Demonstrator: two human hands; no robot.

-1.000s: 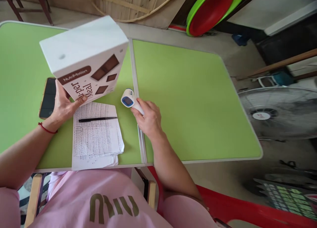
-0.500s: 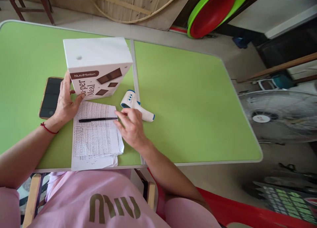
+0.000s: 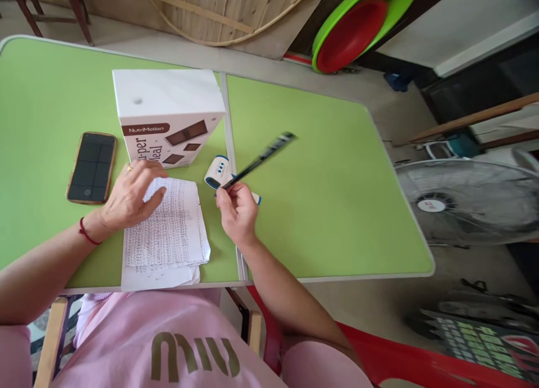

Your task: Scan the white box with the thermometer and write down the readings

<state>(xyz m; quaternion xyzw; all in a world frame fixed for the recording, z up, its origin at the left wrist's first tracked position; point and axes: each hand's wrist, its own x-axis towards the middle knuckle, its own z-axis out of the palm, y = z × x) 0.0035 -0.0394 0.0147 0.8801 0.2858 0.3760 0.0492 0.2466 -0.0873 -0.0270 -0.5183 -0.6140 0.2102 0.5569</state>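
Observation:
A black pen is pinched in my right hand, raised over the green table with its far end pointing up and right. Partly behind that hand lies a white and blue infrared thermometer. My left hand hovers over the upper left of the handwritten papers, fingers slightly bent and apart, nothing in them. Just beyond its fingers stands a white NutriMotion box with brown bars printed on its front. A phone in a brown-edged case lies left of the box.
The green folding table has a seam near the thermometer. A large fan stands beyond its right edge. Green and red basins lean at the back beside a round wooden board. A red chair is at lower right.
My right hand has picked the pen up off the papers and moved right with it. My left hand has come off the box and moved down and right over the papers.

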